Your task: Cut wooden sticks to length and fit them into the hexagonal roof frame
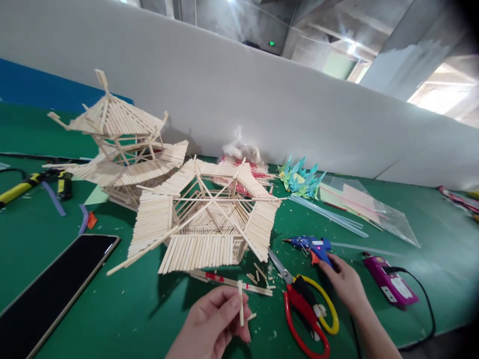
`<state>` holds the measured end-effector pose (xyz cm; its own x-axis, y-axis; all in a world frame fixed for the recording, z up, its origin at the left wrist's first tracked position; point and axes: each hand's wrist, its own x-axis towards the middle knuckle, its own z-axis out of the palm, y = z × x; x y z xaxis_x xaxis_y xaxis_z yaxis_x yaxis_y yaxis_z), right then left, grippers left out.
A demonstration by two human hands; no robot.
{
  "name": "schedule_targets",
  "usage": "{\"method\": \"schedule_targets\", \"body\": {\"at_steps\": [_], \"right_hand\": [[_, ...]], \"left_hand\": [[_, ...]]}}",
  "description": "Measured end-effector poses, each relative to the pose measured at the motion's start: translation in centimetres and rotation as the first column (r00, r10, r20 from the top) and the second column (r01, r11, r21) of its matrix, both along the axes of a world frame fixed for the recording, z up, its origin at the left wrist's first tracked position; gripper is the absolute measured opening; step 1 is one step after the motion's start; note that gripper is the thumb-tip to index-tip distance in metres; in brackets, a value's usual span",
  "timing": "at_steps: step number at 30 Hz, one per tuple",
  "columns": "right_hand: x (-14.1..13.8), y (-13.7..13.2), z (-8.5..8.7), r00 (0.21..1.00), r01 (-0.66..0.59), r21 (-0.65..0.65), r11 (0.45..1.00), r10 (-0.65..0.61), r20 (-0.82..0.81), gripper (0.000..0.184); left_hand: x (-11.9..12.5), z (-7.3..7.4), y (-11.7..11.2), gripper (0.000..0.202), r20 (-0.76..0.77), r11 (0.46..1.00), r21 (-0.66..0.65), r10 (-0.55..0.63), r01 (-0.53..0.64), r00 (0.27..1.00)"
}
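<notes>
My left hand (213, 319) pinches a short wooden stick (240, 306) upright between thumb and fingers, in front of a half-built pavilion model (202, 252) of wooden sticks. At the right, my right hand (346, 285) is closed round the handle of a blue hot glue gun (309, 243), whose nozzle points left toward the model. Its trigger is orange, and a small red light shows on its side. Between my hands lie scissors (307, 311) with red and yellow handles. Cut stick pieces (258, 271) and longer red-marked sticks (224, 280) rest by the model's front edge.
A taller stick pavilion (123, 149) stands behind at the left. A phone (56, 289) and yellow-black tools (26, 187) lie on the green table (134, 319). Blue-green folded paper (301, 177), clear glue sticks (329, 214) and a purple corded device (391, 281) are at right.
</notes>
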<state>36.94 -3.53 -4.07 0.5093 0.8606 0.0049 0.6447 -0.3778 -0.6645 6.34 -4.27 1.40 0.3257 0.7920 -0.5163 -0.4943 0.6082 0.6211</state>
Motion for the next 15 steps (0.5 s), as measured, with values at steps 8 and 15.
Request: {"method": "schedule_targets", "body": {"at_steps": [8,15], "right_hand": [[-9.4,-2.3,4.2,0.921,-0.318,0.148,0.936,0.343,-0.187,0.022],[-17.8,-1.6,3.1,0.273,-0.381,0.277,0.882,0.393,-0.878,0.036]], "left_hand": [[1.2,-0.2,0.0,0.008,0.016,0.997,-0.064,0.035,-0.034,0.999],[1.3,-0.7,0.5,0.013,0.105,0.999,-0.025,0.041,-0.038,0.994]]}}
